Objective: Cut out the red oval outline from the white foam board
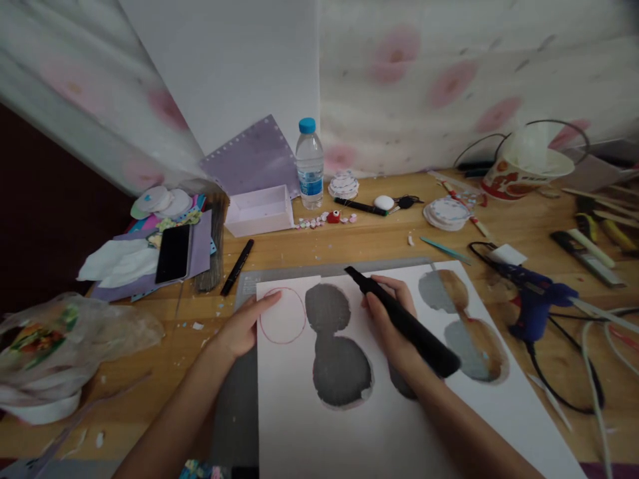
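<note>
A white board (pixel 294 412) lies on a grey cutting mat (pixel 234 406). Snowman-shaped holes run through it, showing the mat and some wood below. My left hand (pixel 244 326) grips the board's left edge, its thumb on top beside a drawn red circle (pixel 283 342); its other fingers are partly hidden. In my right hand (pixel 392 319) is a thick black utility knife (pixel 414 329), slanted with its narrow tip up and to the left, over the board between two holes. My right forearm partly covers another dark hole (pixel 401 382).
A blue glue gun (pixel 536 303) with cables lies at right. Behind the board stand a water bottle (pixel 310 166), a white box (pixel 259 211) and a paper bucket (pixel 524 176). A phone (pixel 174 253), black marker (pixel 237 267) and plastic bag (pixel 74 339) are at left.
</note>
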Motion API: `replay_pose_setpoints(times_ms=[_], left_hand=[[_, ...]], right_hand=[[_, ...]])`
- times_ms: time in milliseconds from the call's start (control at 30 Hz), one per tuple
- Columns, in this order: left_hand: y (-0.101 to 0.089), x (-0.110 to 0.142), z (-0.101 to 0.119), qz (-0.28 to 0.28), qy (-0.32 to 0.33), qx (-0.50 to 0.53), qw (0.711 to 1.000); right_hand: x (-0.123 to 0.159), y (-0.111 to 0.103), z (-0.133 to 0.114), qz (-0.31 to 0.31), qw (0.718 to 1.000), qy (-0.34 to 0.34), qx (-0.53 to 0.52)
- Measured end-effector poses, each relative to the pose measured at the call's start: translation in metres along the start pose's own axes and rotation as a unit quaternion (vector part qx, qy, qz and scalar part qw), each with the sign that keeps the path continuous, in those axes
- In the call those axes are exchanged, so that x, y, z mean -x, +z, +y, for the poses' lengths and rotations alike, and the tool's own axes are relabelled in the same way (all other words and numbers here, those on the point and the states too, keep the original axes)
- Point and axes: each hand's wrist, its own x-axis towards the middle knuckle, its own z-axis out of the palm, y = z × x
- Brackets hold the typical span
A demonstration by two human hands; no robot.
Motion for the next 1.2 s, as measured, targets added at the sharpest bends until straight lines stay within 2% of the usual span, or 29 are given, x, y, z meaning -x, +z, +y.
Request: replay_pose_setpoints(times_ms=[67,133,267,400,467,533,600,667,767,833,1000,1200], left_hand=[[0.0,0.001,-0.001,0.0,0.007,-0.002,1.0],[-0.001,0.001,-0.002,-0.002,0.015,-0.005,1.0],[0.0,-0.002,-0.006,-0.003,0.03,-0.01,0.999],[-0.001,-0.005,-0.012,-0.002,0.042,-0.013,0.999],[-0.001,-0.006,-0.014,-0.002,0.045,-0.016,0.999],[0.0,-0.005,-0.015,0.0,0.05,-0.018,0.999],[0.002,-0.004,-0.014,0.003,0.058,-0.018,0.998],[0.005,-0.001,-0.013,0.002,0.062,-0.017,0.998],[0.007,0.002,-0.011,-0.002,0.063,-0.006,0.998],[0.006,0.003,-0.01,-0.002,0.063,0.004,0.998],[0.004,0.001,-0.012,-0.004,0.058,0.015,0.998],[0.004,-0.003,-0.015,-0.006,0.053,0.012,0.999]], right_hand=[[-0.005,-0.002,0.004,-0.016,0.991,-0.066,0.114],[-0.011,-0.005,0.01,-0.035,0.979,-0.095,0.179],[-0.016,-0.013,0.016,-0.036,0.964,-0.115,0.236],[-0.015,-0.021,-0.003,-0.022,0.95,-0.164,0.263],[-0.015,-0.018,-0.02,-0.066,0.97,-0.118,0.202],[-0.017,-0.006,-0.035,-0.188,0.976,0.007,0.106],[-0.02,0.011,-0.044,-0.313,0.94,0.13,0.036],[-0.024,0.031,-0.045,-0.371,0.908,0.193,-0.011],[-0.029,0.054,-0.034,-0.369,0.896,0.236,-0.066],[-0.031,0.061,-0.025,-0.358,0.894,0.253,-0.096],[-0.027,0.065,-0.015,-0.33,0.89,0.28,-0.143],[-0.026,0.071,-0.01,-0.32,0.897,0.263,-0.156]])
